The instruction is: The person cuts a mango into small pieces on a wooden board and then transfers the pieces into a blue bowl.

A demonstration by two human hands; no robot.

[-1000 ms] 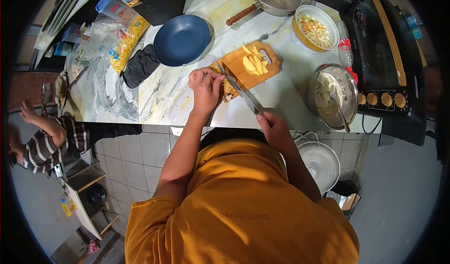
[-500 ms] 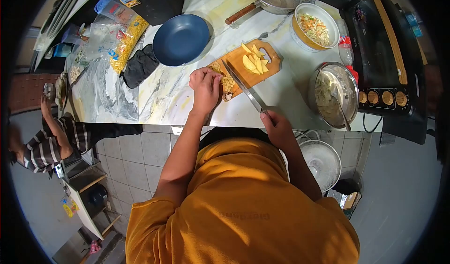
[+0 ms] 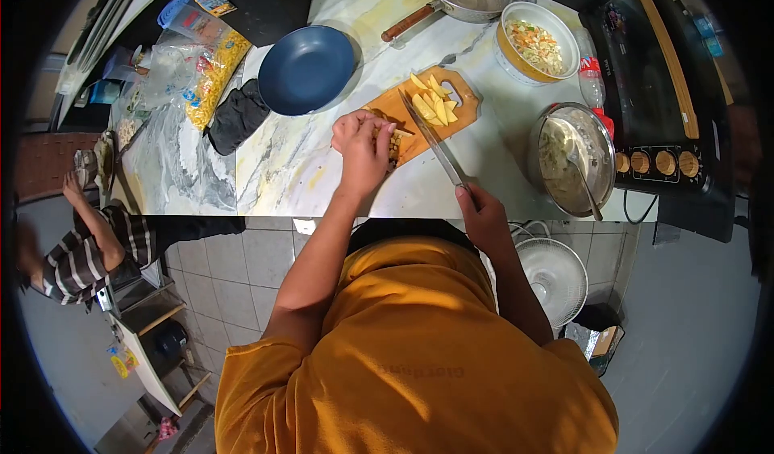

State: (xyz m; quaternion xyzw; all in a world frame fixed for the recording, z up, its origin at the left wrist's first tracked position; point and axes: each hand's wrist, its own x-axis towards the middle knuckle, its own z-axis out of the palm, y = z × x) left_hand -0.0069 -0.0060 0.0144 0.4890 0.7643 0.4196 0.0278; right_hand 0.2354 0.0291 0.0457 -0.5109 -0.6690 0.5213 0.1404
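**Both hands at the board**

The right hand sits nearest the body, fist closed round the handle of a long steel kitchen knife; ahead, the left hand curls its fingers together over pale diced pieces on the wooden cutting board; yellow wedges lie beyond.
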